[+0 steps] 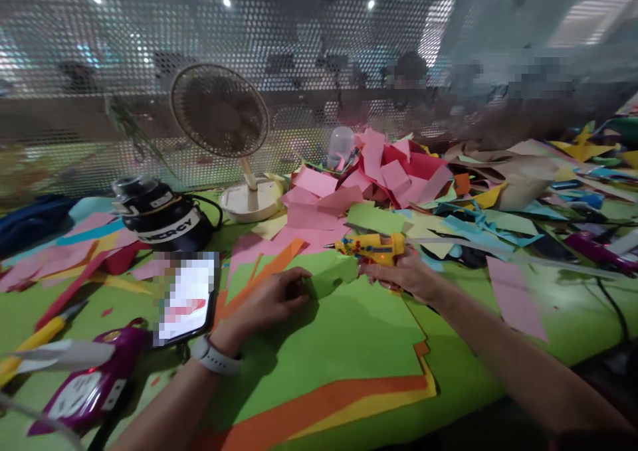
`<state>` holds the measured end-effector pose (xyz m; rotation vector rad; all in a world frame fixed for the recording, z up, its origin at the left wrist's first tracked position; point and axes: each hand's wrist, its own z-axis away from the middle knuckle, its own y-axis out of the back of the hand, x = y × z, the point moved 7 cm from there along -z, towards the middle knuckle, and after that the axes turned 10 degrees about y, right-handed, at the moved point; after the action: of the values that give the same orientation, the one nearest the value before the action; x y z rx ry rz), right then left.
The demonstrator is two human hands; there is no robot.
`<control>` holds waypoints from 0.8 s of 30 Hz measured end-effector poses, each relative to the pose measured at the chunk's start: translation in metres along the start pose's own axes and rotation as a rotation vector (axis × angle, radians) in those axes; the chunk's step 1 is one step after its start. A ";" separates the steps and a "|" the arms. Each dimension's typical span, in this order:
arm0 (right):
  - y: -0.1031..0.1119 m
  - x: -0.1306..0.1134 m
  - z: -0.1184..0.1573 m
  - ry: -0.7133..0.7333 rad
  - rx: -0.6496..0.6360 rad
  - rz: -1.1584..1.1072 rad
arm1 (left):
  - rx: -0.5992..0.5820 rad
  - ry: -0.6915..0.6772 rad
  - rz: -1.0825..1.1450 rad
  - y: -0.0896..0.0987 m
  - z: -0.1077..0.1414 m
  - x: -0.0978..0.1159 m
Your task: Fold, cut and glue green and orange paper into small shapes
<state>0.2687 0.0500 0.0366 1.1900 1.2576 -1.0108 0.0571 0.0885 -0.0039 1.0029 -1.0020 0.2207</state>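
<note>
My right hand [406, 271] is wrapped around a yellow hot glue gun [371, 245] with coloured patterns on its body. Its metal nozzle points left, and a long clear glue stick [478, 246] sticks out of the back. The fingers of my left hand [279, 297] are curled and pinch the edge of a small green paper piece [331, 275], which lies just below and left of the nozzle. Beneath both hands is a stack of coloured sheets, with a large green sheet [323, 345] on top and orange and yellow ones showing under it.
Left of the stack lie a lit phone [187, 298], a purple glue gun [90, 384] and a yellow cutter [40, 345]. A black bottle [164, 218] and a small fan [222, 112] stand behind. Pink paper scraps [319, 198] pile up before a perforated screen [309, 46].
</note>
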 end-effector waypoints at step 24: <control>-0.030 0.030 0.016 -0.054 -0.117 0.145 | 0.036 -0.011 0.076 0.008 0.008 0.017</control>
<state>0.2436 0.0316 0.0035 1.1380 1.1552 -0.8466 0.0569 0.0821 0.0150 1.0011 -1.0500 0.2972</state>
